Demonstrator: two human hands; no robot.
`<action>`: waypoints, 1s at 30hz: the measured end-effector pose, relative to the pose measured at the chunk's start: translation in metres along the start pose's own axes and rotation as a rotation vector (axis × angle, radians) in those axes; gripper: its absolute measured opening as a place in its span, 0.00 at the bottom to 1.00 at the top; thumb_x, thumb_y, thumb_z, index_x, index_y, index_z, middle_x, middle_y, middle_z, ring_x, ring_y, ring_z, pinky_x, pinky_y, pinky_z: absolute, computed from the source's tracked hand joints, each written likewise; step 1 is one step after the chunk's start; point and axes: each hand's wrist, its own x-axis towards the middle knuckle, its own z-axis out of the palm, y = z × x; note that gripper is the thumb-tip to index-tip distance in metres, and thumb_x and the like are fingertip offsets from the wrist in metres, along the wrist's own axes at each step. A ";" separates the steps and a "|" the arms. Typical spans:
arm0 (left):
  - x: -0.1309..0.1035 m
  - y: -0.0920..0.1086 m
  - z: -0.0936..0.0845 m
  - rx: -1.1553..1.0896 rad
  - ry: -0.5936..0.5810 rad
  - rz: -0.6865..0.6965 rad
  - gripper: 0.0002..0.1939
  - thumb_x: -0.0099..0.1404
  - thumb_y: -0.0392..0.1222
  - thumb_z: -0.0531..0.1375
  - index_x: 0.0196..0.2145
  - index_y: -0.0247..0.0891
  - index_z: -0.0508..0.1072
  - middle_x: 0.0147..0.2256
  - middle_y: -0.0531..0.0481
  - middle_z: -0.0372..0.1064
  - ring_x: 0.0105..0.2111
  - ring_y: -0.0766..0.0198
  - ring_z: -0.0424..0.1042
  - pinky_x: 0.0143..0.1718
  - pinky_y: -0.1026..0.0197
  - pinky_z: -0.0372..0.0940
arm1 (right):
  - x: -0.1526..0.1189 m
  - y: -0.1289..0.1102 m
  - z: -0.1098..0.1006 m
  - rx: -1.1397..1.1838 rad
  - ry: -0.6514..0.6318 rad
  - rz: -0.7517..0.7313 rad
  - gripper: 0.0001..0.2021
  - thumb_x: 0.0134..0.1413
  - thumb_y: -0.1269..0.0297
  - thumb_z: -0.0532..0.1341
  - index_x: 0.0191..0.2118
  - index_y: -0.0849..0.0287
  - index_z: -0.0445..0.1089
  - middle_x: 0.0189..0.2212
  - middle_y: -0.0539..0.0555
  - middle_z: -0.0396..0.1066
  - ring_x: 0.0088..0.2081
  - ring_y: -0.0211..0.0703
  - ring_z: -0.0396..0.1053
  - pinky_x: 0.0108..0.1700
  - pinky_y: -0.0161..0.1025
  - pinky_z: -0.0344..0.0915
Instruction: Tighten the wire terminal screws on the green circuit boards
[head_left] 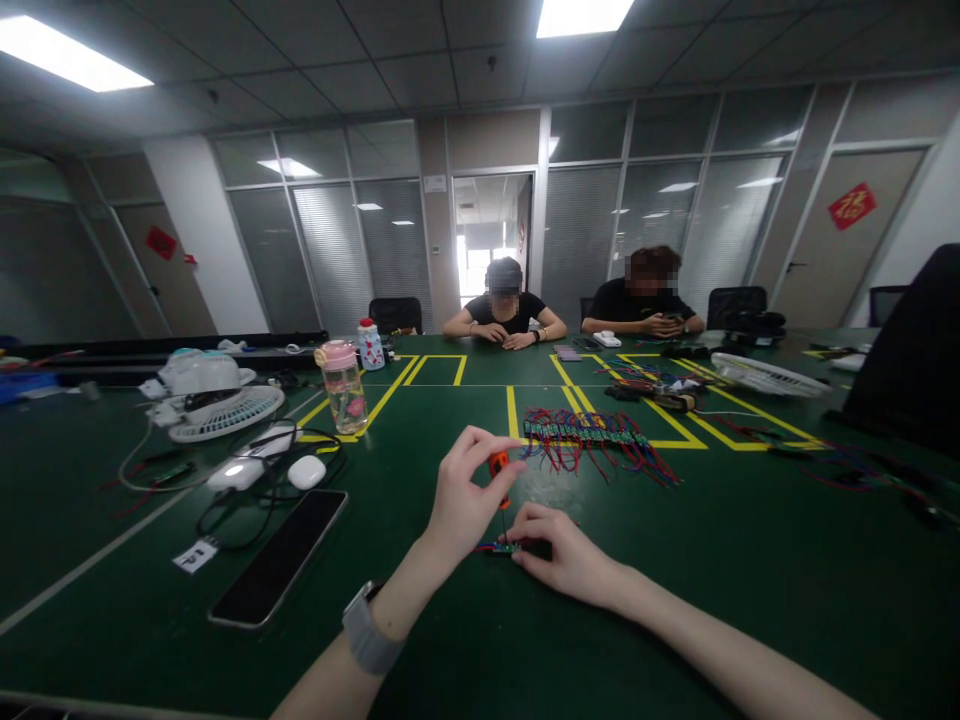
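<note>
My left hand [466, 490], with a watch [369, 628] on its wrist, pinches the orange and black handle of a small screwdriver [500, 480]. The screwdriver stands upright, its thin shaft pointing down at a little green circuit board [505, 548] on the table. Red and blue wires run out from the board's left end. My right hand [559, 552] rests on the table with thumb and fingertips closed on the board's right end. Whether the screwdriver's tip sits in a screw is too small to tell.
Beyond my hands lies a row of wired circuit boards [589, 432]. To the left are a phone [281, 560], a white case [307, 471], cables, a pink bottle [345, 390] and a white fan [225, 405]. Two people sit across the green table [420, 640].
</note>
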 end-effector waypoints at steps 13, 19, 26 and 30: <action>0.001 -0.001 -0.001 0.010 0.000 -0.053 0.09 0.64 0.41 0.61 0.41 0.42 0.78 0.40 0.47 0.68 0.43 0.58 0.69 0.47 0.55 0.65 | -0.002 0.000 0.002 -0.033 0.004 0.026 0.10 0.52 0.77 0.62 0.39 0.59 0.77 0.36 0.53 0.70 0.37 0.42 0.68 0.39 0.35 0.64; 0.000 0.000 0.001 -0.245 -0.111 -0.107 0.19 0.71 0.37 0.49 0.55 0.43 0.69 0.53 0.44 0.66 0.50 0.60 0.70 0.51 0.56 0.65 | -0.002 0.001 0.003 -0.047 0.012 0.009 0.12 0.53 0.77 0.61 0.42 0.59 0.75 0.37 0.53 0.70 0.38 0.43 0.68 0.40 0.36 0.65; 0.000 0.003 0.001 -0.075 -0.023 -0.057 0.09 0.63 0.41 0.62 0.41 0.41 0.78 0.38 0.48 0.68 0.39 0.60 0.70 0.44 0.57 0.66 | 0.000 0.001 0.003 -0.040 0.033 0.048 0.10 0.49 0.79 0.63 0.36 0.60 0.75 0.36 0.53 0.70 0.36 0.42 0.68 0.39 0.36 0.65; -0.001 0.000 0.002 -0.221 -0.050 -0.116 0.16 0.71 0.40 0.50 0.51 0.42 0.73 0.47 0.44 0.68 0.45 0.59 0.70 0.48 0.56 0.66 | 0.000 0.000 0.003 -0.033 0.034 0.062 0.10 0.49 0.80 0.63 0.36 0.61 0.75 0.35 0.53 0.71 0.35 0.41 0.68 0.38 0.35 0.65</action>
